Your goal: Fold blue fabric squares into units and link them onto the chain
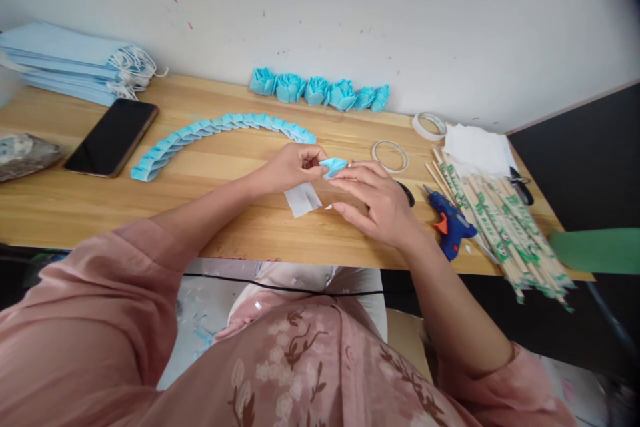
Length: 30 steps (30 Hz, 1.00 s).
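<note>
Wood-grain bench (pixel 75 213): bare lane betw. arched light-blue pleated strip (pixel 200 129) & row of bright-blue petalled flowers (pixel 317 91), OK to pass. Front L also free, below strip. R hand (pixel 380 203) boxed in: blue glue gun w/ orange trigger (pixel 447 223), then bundle of green-white wrapped wooden sticks (pixel 510 223); white tape roll (pixel 423 133) behind.

Light-blue piece (pixel 334 167), turquoise flowers (pixel 317 91), blue glue gun (pixel 451 215) with orange trigger (pixel 441 223), green-printed wrappers (pixel 503 220), tan wood-grained table (pixel 230 157), black phone (pixel 113 138), pink blouse (pixel 320 373) flowered in white and brown
</note>
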### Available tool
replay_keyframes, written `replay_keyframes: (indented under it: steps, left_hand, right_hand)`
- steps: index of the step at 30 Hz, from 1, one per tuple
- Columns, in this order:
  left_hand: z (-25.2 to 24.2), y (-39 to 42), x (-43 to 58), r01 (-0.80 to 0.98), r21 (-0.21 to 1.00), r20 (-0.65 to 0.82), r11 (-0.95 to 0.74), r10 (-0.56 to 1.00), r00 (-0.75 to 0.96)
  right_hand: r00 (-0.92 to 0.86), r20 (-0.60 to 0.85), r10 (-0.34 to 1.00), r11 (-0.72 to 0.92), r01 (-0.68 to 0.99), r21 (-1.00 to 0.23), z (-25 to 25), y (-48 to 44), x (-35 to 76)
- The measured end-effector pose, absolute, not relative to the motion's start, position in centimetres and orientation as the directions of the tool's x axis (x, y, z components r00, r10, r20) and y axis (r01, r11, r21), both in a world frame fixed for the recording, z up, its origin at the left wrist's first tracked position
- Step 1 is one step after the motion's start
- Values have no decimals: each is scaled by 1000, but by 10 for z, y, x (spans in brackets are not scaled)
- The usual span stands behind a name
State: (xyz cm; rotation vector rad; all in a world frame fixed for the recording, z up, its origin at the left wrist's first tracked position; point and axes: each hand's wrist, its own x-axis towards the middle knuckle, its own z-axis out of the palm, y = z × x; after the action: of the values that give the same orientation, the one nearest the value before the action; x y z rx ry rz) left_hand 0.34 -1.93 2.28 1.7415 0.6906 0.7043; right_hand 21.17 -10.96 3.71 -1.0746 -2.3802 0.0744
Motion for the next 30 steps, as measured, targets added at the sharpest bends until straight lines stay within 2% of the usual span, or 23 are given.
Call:
replay_keyframes:
  steps: [5,18,24,30]
  left_hand:
    - [22,-19,3,119,953,134,-278,741,658]
    - [24,-18,2,143,977,17,-157,730,683]
    - [24,-17,0,134,980,19,-149,734,679]
    - [23,-16,0,133,978,28,-158,741,671]
  right_hand:
    - [-547,425,721,666,716,-208,39,-108,208]
    - [-531,391,752,623,767,-156,40,-106,205]
    - [-524,393,756,620,765,-172,40,-105,206]
    - [-570,382,728,651,749,-123,42,-105,205]
